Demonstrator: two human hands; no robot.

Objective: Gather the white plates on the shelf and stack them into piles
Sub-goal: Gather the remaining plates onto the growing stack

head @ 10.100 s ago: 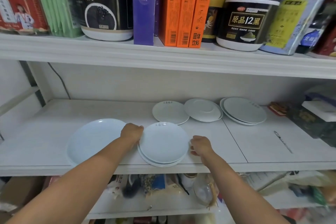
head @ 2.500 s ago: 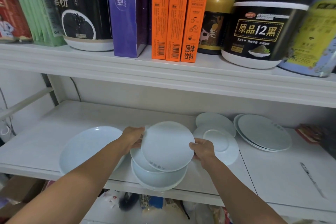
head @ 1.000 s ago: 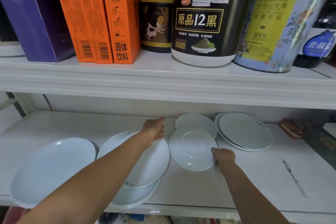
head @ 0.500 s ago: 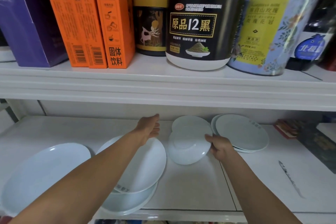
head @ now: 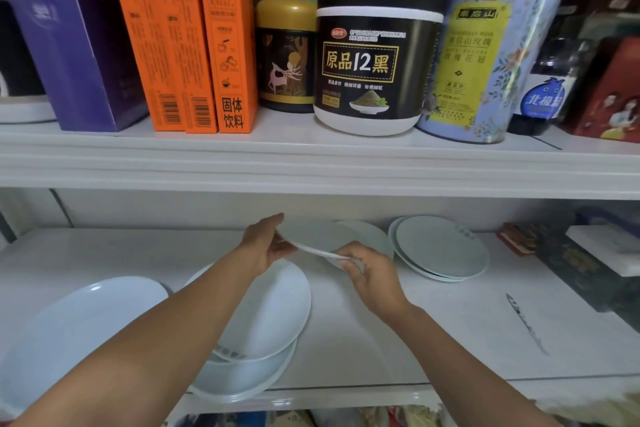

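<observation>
A small white plate (head: 313, 238) is lifted above the white shelf (head: 433, 333), held between both hands. My left hand (head: 265, 243) grips its left rim and my right hand (head: 369, 272) pinches its near right rim. Below my left forearm lies a pile of white plates (head: 266, 326) near the shelf's front edge. One more white plate (head: 372, 236) lies behind the lifted one. A second pile of plates (head: 440, 246) sits at the back right. A large white plate (head: 76, 326) lies at the left.
The upper shelf (head: 311, 163) hangs low over the plates, loaded with orange boxes (head: 180, 38), a black jar (head: 374, 55) and tins. Dark boxes (head: 585, 260) stand at the right end of the plate shelf. A grey streak (head: 526, 322) marks the shelf surface.
My right hand lifted the small plate off the shelf, and my left hand moved over from the pile to take its left rim. The plate now hangs in the air between both hands.
</observation>
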